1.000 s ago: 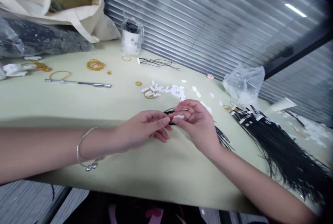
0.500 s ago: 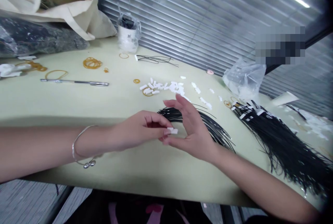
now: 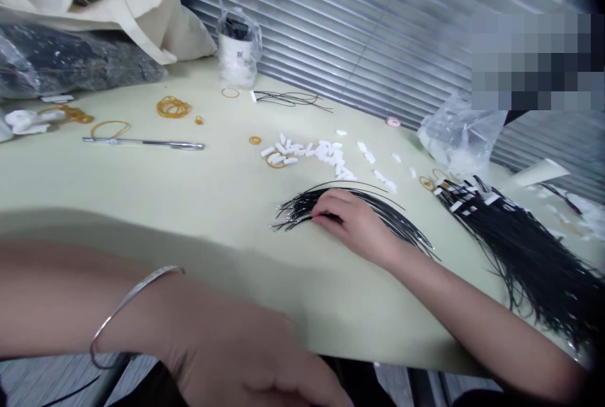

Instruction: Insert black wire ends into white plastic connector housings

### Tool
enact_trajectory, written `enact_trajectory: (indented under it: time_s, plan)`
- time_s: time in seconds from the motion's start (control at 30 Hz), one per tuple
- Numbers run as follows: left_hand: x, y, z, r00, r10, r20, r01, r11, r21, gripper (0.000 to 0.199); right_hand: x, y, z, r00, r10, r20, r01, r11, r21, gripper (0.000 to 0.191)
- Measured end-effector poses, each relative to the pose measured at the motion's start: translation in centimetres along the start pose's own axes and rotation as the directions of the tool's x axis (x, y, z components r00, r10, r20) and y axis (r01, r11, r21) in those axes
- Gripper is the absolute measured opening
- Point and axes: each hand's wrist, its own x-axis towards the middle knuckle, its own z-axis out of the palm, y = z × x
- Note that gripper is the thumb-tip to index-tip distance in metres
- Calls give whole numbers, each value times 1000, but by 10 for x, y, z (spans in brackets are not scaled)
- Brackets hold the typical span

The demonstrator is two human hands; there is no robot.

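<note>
My right hand [image 3: 347,221] is at the bundle of black wires [image 3: 302,202], thumb and forefinger pinched on a wire near the bundle's left ends. The wires lie in a curve on the table, with shiny tips at the left. Close to the camera and smeared by motion, my left hand [image 3: 255,356] hangs over the table's front edge, a silver bangle [image 3: 135,293] on its wrist. Its fingertips fall outside the picture, so anything in them is hidden. Behind the bundle is a loose pile of small white connectors [image 3: 328,152].
A large heap of black wires with white connectors [image 3: 515,243] lies at the right, near a clear plastic bag [image 3: 463,136]. Farther left are a pen [image 3: 146,142], rubber bands [image 3: 173,107], a bagged white cup [image 3: 236,54] and a cloth bag [image 3: 142,22].
My left hand has swung down toward the camera from the middle, where it pinched a small white connector. My right hand, open before, has moved onto the wires and closed.
</note>
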Motion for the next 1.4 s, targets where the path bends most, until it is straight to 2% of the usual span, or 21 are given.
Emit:
enact_trajectory:
  time_s: [0.07, 0.13, 0.23, 0.3, 0.37, 0.5, 0.6, 0.7, 0.87, 0.97, 1.07, 1.2, 1.4]
  plan:
    - [-2, 0, -2, 998, -34, -61, 27, 993, -116, 32, -1, 1, 3, 1000, -6, -20, 6, 1000, -8, 9]
    - [-2, -1, -5, 984, -63, -164, 7, 946, -323, 21, -2, 1, 4, 998, -20, -57, 19, 1000, -17, 9]
    - [-1, -4, -8, 924, -151, -352, -80, 822, -564, 6, -6, 2, 5, 990, -14, -144, 12, 1000, -17, 8]
    - [0, -7, -11, 848, -253, -466, -96, 792, -603, 7, -9, 3, 7, 984, -1, -179, -1, 1000, -11, 8]
    - [0, -9, -13, 777, -341, -529, -84, 777, -624, 8, -12, 3, 8, 980, 7, -199, -8, 1000, -4, 9]
    - [-1, -14, -15, 695, -418, -585, -110, 742, -662, 15, -15, -1, 2, 961, -18, -274, 16, 1000, -7, 16]
    - [1, -16, -17, 641, -458, -616, -150, 712, -686, 12, -19, -11, -5, 951, -34, -307, 48, 998, 39, 17]
    - [3, -15, -20, 640, -470, -607, -152, 698, -700, 15, -23, -22, -8, 946, -14, -322, 56, 991, 120, 15]
    - [5, -17, -22, 656, -434, -618, -147, 730, -668, 11, -25, -29, -7, 945, 9, -327, 58, 979, 194, 13]
    - [5, -20, -22, 639, -438, -633, -184, 712, -678, 12, -26, -29, -12, 956, 14, -293, 48, 978, 203, 12]
    - [4, -23, -22, 600, -448, -663, -223, 702, -676, 13, -28, -31, -24, 972, -17, -233, 57, 985, 164, 15]
    - [2, -21, -24, 568, -468, -677, -271, 670, -691, 12, -32, -30, -40, 957, -30, -289, 49, 997, 59, 18]
    - [4, -18, -29, 583, -500, -640, -313, 588, -746, 10, -33, -27, -40, 934, -64, -351, 27, 994, -109, 14]
